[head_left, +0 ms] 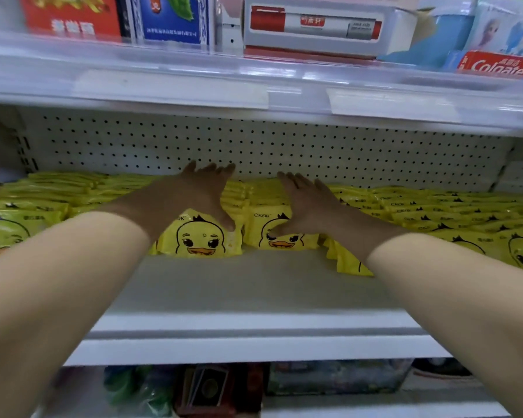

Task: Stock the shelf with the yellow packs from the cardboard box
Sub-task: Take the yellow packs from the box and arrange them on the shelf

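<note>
The head camera is looking forward and slightly down into the shelf [254,297] from close up. Its wide lens is bowing the upper shelf [254,86] across the top.

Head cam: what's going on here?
A person has both arms reaching into the shelf. The left hand and right hand lie flat, fingers straight, on two neighbouring rows of yellow packs, apparently pushing or squaring them up. More packs fill both sides; the shelf front is bare in the middle. The cardboard box is not in view.
</note>
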`<act>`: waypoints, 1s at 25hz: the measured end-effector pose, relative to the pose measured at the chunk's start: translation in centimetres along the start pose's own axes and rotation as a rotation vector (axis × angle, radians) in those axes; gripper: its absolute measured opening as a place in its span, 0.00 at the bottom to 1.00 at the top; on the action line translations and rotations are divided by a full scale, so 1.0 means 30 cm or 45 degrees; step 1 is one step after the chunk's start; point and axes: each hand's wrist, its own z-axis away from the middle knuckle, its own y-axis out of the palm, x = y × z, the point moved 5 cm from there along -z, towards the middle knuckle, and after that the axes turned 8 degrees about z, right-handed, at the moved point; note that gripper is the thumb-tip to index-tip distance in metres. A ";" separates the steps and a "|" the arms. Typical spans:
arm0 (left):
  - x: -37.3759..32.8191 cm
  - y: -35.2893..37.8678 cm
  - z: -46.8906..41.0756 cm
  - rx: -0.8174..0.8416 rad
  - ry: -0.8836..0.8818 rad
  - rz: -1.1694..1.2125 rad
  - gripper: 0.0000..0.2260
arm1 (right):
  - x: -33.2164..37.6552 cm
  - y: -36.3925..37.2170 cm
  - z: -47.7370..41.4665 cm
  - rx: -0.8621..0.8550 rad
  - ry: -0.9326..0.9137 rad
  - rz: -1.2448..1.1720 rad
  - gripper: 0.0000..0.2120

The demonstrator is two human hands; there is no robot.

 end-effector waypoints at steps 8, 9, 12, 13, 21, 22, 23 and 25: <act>0.177 0.143 0.116 0.072 -0.083 -0.094 0.68 | 0.318 -0.003 -0.074 -0.033 -0.175 -0.068 0.66; 0.178 0.153 0.120 0.041 -0.077 -0.141 0.69 | 0.360 0.003 -0.087 -0.041 -0.195 -0.034 0.67; 0.187 0.179 0.111 -0.036 -0.083 -0.261 0.69 | 0.435 0.021 -0.114 -0.071 -0.214 0.067 0.68; 0.198 0.187 0.102 -0.041 -0.101 -0.258 0.69 | 0.445 0.027 -0.121 -0.089 -0.207 0.086 0.68; 0.239 0.196 0.049 -0.047 -0.159 -0.289 0.65 | 0.460 0.058 -0.163 -0.154 -0.212 0.112 0.62; 0.234 0.197 0.053 -0.036 -0.162 -0.287 0.65 | 0.460 0.061 -0.165 -0.141 -0.217 0.107 0.62; 0.229 0.195 0.056 -0.030 -0.170 -0.296 0.65 | 0.459 0.061 -0.164 -0.135 -0.222 0.102 0.62; 0.216 0.187 0.069 0.000 -0.196 -0.321 0.65 | 0.454 0.056 -0.150 -0.104 -0.246 0.086 0.63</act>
